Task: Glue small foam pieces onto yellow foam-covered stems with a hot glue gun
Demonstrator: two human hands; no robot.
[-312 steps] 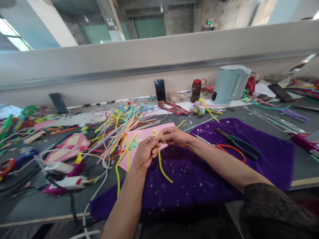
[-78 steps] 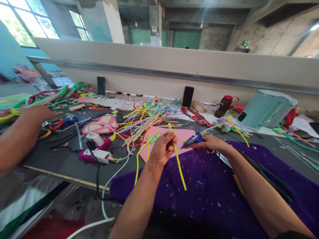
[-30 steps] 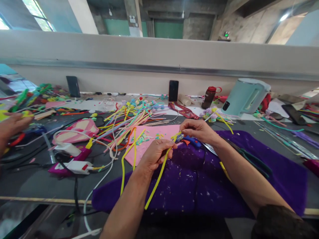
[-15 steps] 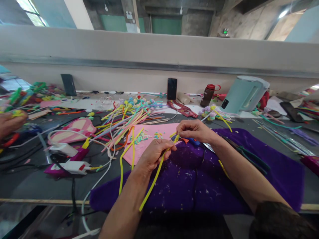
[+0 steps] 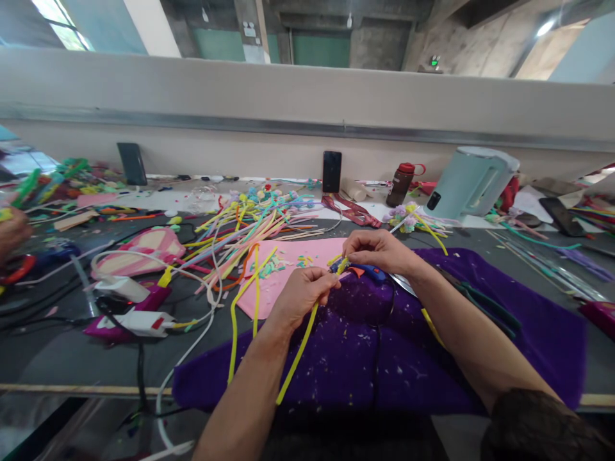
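Observation:
My left hand [image 5: 310, 291] pinches a yellow pipe cleaner [image 5: 298, 358], whose long tail hangs down over the purple cloth [image 5: 336, 358]. Close beside it, my right hand [image 5: 377, 251] has thumb and fingers pinched at the yellow fuzzy bit between the two hands; the fingertips hide its exact shape. A blue-handled tool [image 5: 371, 273] with an orange piece lies just under my right hand. Under and beyond my left hand is a pink sheet [image 5: 250, 301] strewn with small coloured clippings. Two more yellow pipe cleaners [image 5: 234, 326] hang over its left side.
A heap of coloured pipe cleaners [image 5: 259, 214] lies at the back. Behind stand a phone [image 5: 331, 171], a brown bottle [image 5: 401, 186] and a pale green kettle [image 5: 471, 182]. White cables and adapters [image 5: 144, 322] occupy the left. Another person's hand [image 5: 12, 237] shows at the far left.
The yellow pipe cleaner's tail has swung slightly to the right. Both my hands stay nearly in place, still pinching. The other person's hand has moved further left.

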